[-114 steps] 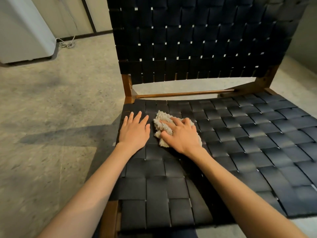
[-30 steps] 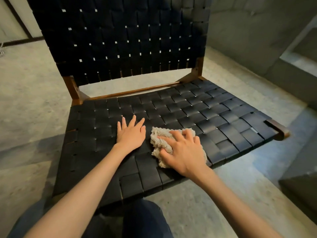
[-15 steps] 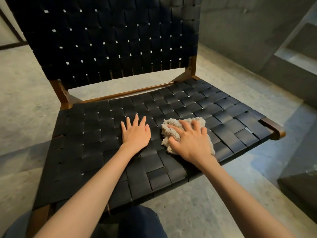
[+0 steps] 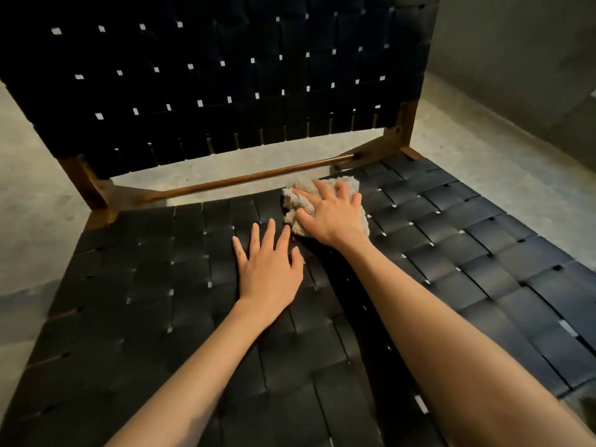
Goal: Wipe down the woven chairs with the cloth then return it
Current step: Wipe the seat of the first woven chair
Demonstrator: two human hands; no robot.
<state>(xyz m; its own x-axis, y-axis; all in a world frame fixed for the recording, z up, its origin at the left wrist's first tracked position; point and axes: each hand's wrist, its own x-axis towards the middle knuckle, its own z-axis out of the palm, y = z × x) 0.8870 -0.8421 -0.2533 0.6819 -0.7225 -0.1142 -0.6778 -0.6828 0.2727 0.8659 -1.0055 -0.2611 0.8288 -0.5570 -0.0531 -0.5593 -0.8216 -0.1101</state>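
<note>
**A:** Where is the cloth (image 4: 298,201)?

**B:** It is on the seat (image 4: 451,246) of the woven chair, at the back edge, just in front of the wooden rail (image 4: 258,177) that runs under the backrest (image 4: 225,75). It is a pale, fluffy cloth, bunched into a wad.

**A:** And the grip on it?

**B:** The right hand (image 4: 333,216) lies on top of it, palm down and fingers splayed, pressing it onto the black straps. The thumb lies along the wad's near left side. Cloth shows beyond the fingertips, to the left of the index finger, and in a strip past the outer edge of the hand. The middle of the wad is hidden under the palm. The fingers look slightly bent over the bulk, but from this angle I cannot say whether their tips dig into the pile.

**A:** What about the other hand?

**B:** The left hand (image 4: 267,269) rests flat on the seat, fingers straight and a little apart, holding nothing. It is nearer to the person than the cloth and to its left. Its fingertips come close to the wad, but I see no contact.

**A:** And around the chair?

**B:** A brown wooden frame carries the dark straps of the seat and backrest, with small gaps where they cross. Grey concrete floor (image 4: 35,201) shows on both sides and under the backrest. A grey wall (image 4: 516,43) stands behind on the right.
</note>
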